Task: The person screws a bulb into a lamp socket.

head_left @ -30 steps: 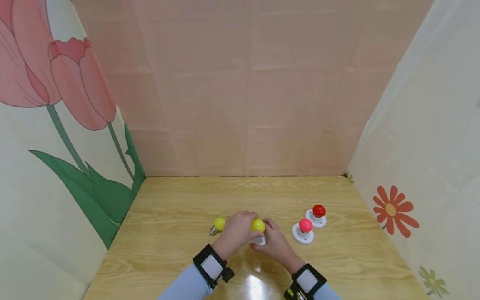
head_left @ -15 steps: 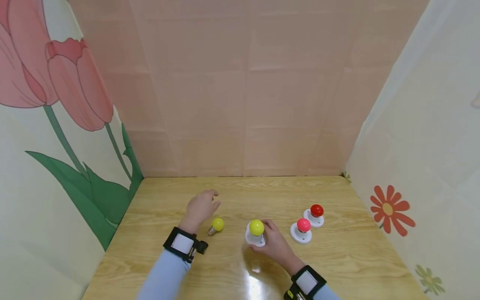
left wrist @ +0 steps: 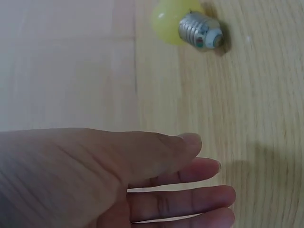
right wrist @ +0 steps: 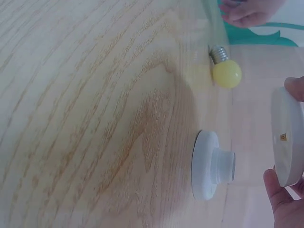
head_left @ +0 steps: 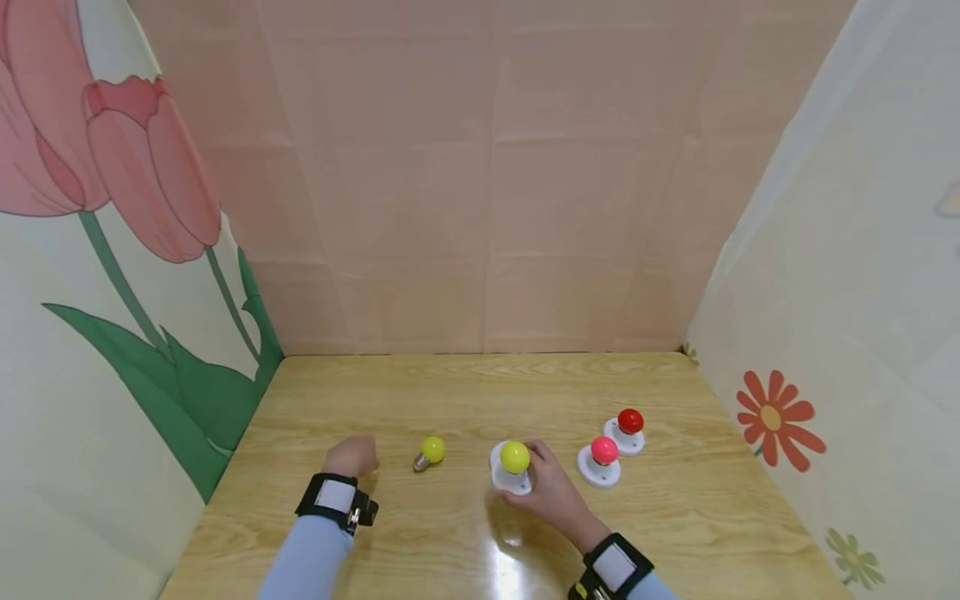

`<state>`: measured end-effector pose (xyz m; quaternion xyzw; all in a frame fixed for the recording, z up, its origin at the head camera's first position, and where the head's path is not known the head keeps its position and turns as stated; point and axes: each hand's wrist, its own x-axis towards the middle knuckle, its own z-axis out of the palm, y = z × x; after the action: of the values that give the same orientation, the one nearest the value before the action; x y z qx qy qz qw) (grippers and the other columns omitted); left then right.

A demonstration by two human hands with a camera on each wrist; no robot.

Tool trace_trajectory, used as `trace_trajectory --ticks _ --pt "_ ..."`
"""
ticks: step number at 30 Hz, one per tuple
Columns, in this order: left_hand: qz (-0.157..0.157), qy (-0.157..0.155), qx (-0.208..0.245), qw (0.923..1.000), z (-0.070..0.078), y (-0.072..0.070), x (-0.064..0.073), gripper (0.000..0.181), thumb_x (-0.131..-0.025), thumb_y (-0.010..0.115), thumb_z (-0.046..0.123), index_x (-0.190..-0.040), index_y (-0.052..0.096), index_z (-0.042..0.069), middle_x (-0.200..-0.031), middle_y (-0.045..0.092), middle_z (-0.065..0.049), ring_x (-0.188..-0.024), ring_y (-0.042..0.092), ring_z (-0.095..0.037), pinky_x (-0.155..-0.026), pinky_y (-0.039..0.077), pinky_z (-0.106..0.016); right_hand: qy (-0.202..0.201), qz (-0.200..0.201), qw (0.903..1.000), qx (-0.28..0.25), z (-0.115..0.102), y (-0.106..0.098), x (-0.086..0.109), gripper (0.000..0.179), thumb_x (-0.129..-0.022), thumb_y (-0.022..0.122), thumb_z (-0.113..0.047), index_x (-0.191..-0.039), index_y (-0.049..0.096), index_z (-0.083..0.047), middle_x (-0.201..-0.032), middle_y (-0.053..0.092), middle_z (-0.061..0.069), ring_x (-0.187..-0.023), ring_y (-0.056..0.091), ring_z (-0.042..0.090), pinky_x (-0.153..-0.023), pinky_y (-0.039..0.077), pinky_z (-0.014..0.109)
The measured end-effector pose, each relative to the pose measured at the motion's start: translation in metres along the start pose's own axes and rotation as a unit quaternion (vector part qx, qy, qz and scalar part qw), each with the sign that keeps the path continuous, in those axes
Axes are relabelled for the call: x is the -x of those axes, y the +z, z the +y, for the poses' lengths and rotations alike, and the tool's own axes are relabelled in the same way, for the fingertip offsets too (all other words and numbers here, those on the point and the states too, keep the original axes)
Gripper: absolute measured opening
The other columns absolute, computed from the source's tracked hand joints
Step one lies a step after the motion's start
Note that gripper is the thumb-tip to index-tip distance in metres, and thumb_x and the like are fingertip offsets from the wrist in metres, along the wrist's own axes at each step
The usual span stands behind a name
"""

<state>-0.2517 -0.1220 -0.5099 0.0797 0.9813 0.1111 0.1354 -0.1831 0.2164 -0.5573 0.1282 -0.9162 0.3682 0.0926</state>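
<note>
My right hand (head_left: 553, 492) grips a round white lamp holder (head_left: 501, 479) by its edge, and a yellow light bulb (head_left: 514, 457) stands in it. In the right wrist view the holder's underside (right wrist: 286, 137) faces the camera, raised above the table, with the fingers (right wrist: 274, 190) at its rim. My left hand (head_left: 351, 456) is apart from everything, left of a loose yellow bulb (head_left: 432, 450) that lies on its side. In the left wrist view, the left hand's fingers (left wrist: 190, 202) are loosely extended, with that bulb's metal screw base (left wrist: 202, 32) beyond them.
A bulbless white lamp holder (right wrist: 206, 164) sits on the table in the right wrist view; it does not show in the head view. At right stand two more holders, one with a pink bulb (head_left: 604, 450), one with a red bulb (head_left: 631, 421).
My left hand has come off the yellow bulb in the holder and moved left, past the loose bulb, then back nearer me. The right hand keeps its grip at about the same spot.
</note>
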Motion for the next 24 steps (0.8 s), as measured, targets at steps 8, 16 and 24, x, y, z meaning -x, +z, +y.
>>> trace_trajectory --ticks 8,16,24 --pt "-0.013 0.009 0.015 0.9998 0.006 0.001 0.005 0.022 -0.086 0.061 0.007 -0.064 0.057 0.007 -0.066 0.054 -0.004 -0.059 0.048 -0.017 -0.053 0.036 -0.028 0.06 0.012 0.9981 0.009 0.014 -0.011 -0.022 0.074 -0.069 0.085 -0.043 -0.126 0.057 -0.005 -0.126 0.055 0.011 -0.116 0.055 0.029 -0.099 0.045 0.049" --pt "-0.031 -0.003 0.038 0.9988 0.009 0.006 0.001 0.023 -0.09 0.062 0.017 -0.071 0.064 0.005 -0.064 0.053 -0.002 -0.054 0.046 -0.015 -0.052 0.036 -0.028 0.102 0.077 0.9917 0.019 0.058 -0.027 -0.085 0.067 -0.075 0.081 -0.041 -0.12 0.057 0.003 -0.119 0.058 0.024 -0.111 0.053 0.041 -0.096 0.043 0.054" --pt "-0.036 -0.006 0.07 0.9968 0.006 0.02 -0.003 0.021 -0.091 0.062 0.02 -0.074 0.062 0.007 -0.063 0.049 -0.001 -0.055 0.043 -0.015 -0.051 0.034 -0.029 0.219 0.101 0.9693 -0.05 0.112 -0.003 -0.114 0.086 -0.076 0.081 -0.029 -0.14 0.035 0.005 -0.134 0.05 0.028 -0.124 0.049 0.043 -0.105 0.038 0.055"
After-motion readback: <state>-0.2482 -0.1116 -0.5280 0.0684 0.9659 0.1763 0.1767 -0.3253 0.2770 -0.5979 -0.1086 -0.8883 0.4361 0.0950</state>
